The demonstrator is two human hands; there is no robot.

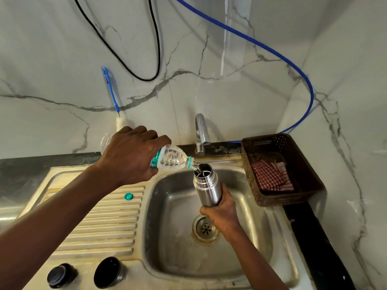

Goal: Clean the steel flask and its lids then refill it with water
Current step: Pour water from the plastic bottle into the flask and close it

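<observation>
Fingers [227,203] of the right hand [222,214] wrap the flask [207,185]; the left hand [129,155] grips a tilted bottle [171,159].

Held upright over the sink [173,243], the flask is open-mouthed, and water runs into it from the bottle neck, which sits just above its rim. Left fingers close over the bottle's body, its base pointing away from the flask. Below the flask lies the drain [205,228]. Left of the flask, a teal cap [128,196] rests on the ribbed drainboard [100,222], and two dark lids [109,273] stand farther left near the front edge. Behind the flask rises the tap [201,132]; right of it a brown basket [280,170] holds a checked cloth [272,176]. A brush [112,95] leans on the wall, well left of the flask.
</observation>
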